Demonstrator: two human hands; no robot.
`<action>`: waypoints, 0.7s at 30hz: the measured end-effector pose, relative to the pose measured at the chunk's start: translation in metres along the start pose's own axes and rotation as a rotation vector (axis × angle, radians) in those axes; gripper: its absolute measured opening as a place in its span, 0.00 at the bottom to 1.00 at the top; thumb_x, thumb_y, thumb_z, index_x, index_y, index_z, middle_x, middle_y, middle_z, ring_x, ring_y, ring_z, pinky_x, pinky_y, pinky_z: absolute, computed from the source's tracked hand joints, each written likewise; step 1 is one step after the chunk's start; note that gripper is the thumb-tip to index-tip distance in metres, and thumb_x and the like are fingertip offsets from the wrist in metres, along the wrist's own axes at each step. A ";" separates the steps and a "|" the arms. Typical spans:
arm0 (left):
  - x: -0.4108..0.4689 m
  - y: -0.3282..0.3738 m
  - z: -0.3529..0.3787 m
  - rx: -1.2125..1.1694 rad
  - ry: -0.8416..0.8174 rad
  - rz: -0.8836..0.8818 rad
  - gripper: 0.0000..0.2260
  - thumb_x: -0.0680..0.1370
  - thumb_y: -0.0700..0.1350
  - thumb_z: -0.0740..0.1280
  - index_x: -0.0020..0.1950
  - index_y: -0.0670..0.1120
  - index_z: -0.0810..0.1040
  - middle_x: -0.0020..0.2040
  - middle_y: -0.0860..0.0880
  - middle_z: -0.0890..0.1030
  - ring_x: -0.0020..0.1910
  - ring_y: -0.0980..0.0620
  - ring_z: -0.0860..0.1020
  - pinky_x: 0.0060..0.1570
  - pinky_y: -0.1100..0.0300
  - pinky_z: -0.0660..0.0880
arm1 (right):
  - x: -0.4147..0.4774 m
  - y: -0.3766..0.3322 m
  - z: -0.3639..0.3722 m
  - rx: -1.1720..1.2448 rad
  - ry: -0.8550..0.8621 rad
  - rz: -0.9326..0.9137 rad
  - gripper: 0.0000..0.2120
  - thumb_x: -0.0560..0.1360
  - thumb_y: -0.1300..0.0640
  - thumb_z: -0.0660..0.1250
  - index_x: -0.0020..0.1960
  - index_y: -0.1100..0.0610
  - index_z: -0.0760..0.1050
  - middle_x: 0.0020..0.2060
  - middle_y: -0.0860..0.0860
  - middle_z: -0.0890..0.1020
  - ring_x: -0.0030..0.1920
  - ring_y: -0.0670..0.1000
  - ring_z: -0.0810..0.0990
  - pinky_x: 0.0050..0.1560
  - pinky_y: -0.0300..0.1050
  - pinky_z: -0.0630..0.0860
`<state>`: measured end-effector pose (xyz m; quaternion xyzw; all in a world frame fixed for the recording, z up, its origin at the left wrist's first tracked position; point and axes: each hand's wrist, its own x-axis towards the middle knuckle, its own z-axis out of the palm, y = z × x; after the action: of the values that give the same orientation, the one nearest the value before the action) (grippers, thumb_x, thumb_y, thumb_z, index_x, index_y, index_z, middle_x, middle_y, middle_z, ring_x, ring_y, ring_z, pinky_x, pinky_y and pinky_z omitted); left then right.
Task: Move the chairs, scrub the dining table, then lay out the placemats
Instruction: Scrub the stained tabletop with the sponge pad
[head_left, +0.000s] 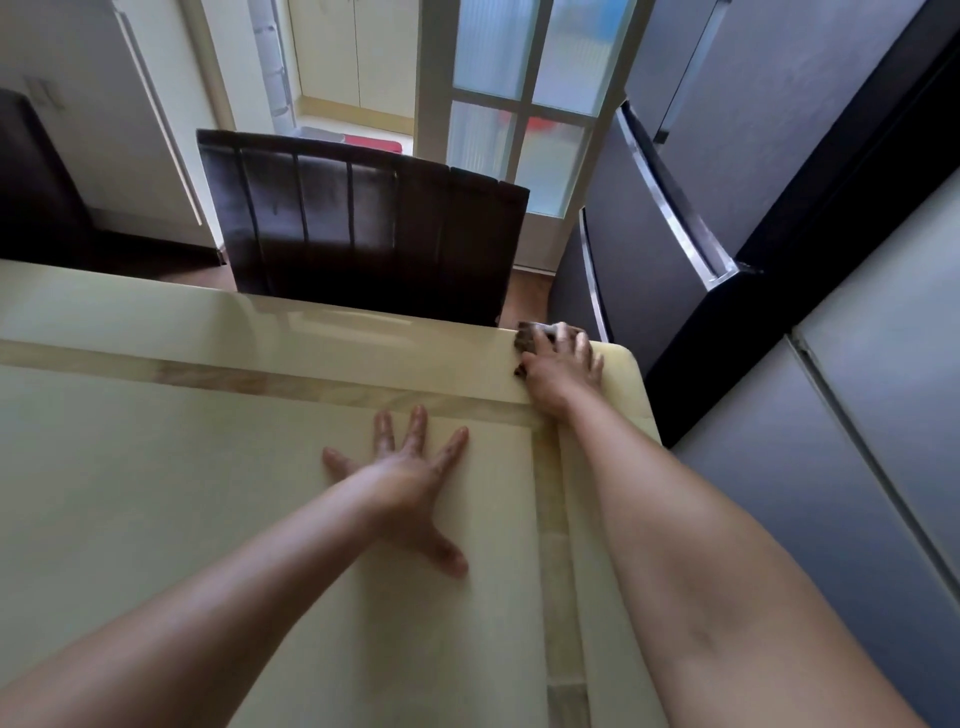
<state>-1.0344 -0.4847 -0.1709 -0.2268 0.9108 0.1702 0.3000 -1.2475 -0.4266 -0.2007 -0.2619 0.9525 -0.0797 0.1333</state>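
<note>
A glossy cream dining table (156, 467) with a tan inlaid border fills the lower left of the head view. My right hand (561, 369) presses a dark scrubbing pad (527, 335) onto the table's far right corner; most of the pad is hidden under my fingers. My left hand (410, 478) lies flat on the tabletop with fingers spread, holding nothing. A dark brown chair (358, 223) with a ribbed back stands against the table's far edge. A second dark chair (31, 176) shows at the far left.
A grey refrigerator (727, 182) stands close to the table's right side, and grey cabinet fronts (883, 441) run along the right. Behind the chair is a white glazed door (519, 104) beside an open doorway (337, 78).
</note>
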 end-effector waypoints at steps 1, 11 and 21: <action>0.000 0.000 0.001 -0.004 0.001 0.002 0.58 0.62 0.64 0.74 0.73 0.62 0.31 0.74 0.48 0.26 0.72 0.38 0.28 0.62 0.22 0.44 | 0.001 0.012 -0.003 0.003 0.009 0.032 0.25 0.82 0.47 0.46 0.78 0.47 0.47 0.78 0.51 0.42 0.76 0.57 0.38 0.74 0.58 0.36; 0.001 -0.002 -0.001 0.015 0.008 -0.002 0.57 0.63 0.64 0.74 0.73 0.61 0.32 0.74 0.48 0.27 0.72 0.37 0.29 0.61 0.22 0.45 | -0.053 0.059 0.002 0.053 0.092 0.156 0.25 0.82 0.48 0.46 0.77 0.53 0.48 0.77 0.56 0.44 0.76 0.61 0.40 0.74 0.59 0.39; -0.028 0.012 0.004 -0.003 0.157 0.037 0.52 0.64 0.62 0.73 0.75 0.63 0.38 0.76 0.49 0.32 0.73 0.40 0.30 0.62 0.24 0.41 | -0.175 0.078 0.018 0.047 0.017 0.150 0.27 0.82 0.48 0.45 0.78 0.52 0.43 0.77 0.55 0.39 0.76 0.61 0.37 0.74 0.58 0.37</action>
<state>-1.0187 -0.4640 -0.1547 -0.2230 0.9353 0.1588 0.2241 -1.1346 -0.2711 -0.1979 -0.1861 0.9684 -0.0942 0.1369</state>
